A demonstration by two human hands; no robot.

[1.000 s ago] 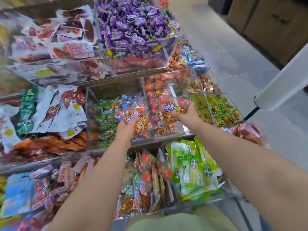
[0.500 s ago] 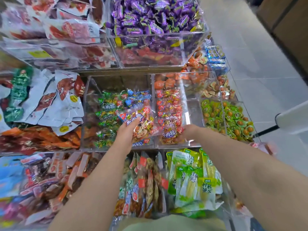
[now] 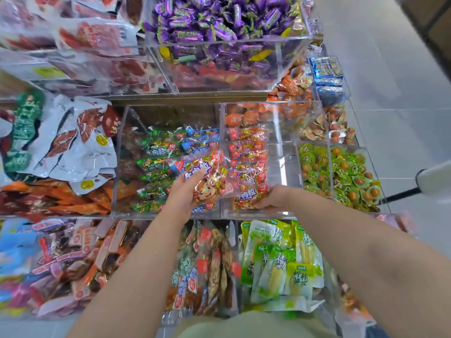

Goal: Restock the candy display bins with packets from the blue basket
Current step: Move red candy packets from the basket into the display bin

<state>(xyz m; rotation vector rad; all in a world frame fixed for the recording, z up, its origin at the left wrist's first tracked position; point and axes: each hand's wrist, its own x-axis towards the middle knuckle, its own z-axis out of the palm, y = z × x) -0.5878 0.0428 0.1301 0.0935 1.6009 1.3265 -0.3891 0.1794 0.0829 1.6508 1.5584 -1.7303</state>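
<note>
View: head camera, looking down on tiered shelves of clear acrylic bins.

Landmark: centre bin (image 3: 122,167), a clear acrylic box holding green and blue candy packets (image 3: 158,147).

Left hand (image 3: 185,191): reaches over the front edge of the centre bin. Its thumb lies across the face of a cartoon-face packet (image 3: 214,176) and its fingers curl beneath, so the packet is firmly held.

Cartoon-face packet: a clear bag of red and gold sweets. It is tilted and raised above the right part of the centre bin, and its right corner overlaps the dividing wall.

Red-packet bin (image 3: 285,162): touches the right side of the centre bin. Red packets (image 3: 247,152) lie in a column along its left side.

Right hand (image 3: 273,198): at the front of the red-packet bin, right of the centre bin. Its fingers are closed on the lower edge of the front red packet (image 3: 249,197).

Front red packet: lies at the near end of the column, just right of the centre bin's front corner.

Purple sweets (image 3: 219,23): heaped in the bin one tier behind the centre bin.

White pouches (image 3: 80,147): piled just left of the centre bin.

Green round packets (image 3: 341,172): well to the right of the centre bin, beyond the red-packet bin.

Green-and-yellow pouches (image 3: 275,259): one tier in front of the centre bin, to its right.
</note>
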